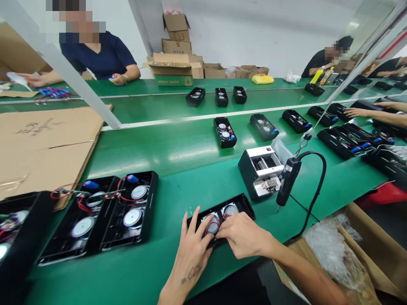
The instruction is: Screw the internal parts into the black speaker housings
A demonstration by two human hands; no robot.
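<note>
A person's left hand spreads wide beside red wires and a round speaker driver in an open black speaker housing, near the front edge of a green conveyor belt. The right hand curves over the wires, any grip hidden. An electric screwdriver hangs just beside the housing.

Under the left hand and right hand lies an open speaker housing on the conveyor belt, with two more housings to their left and an electric screwdriver hanging to their right, before what seems a press jig.
</note>
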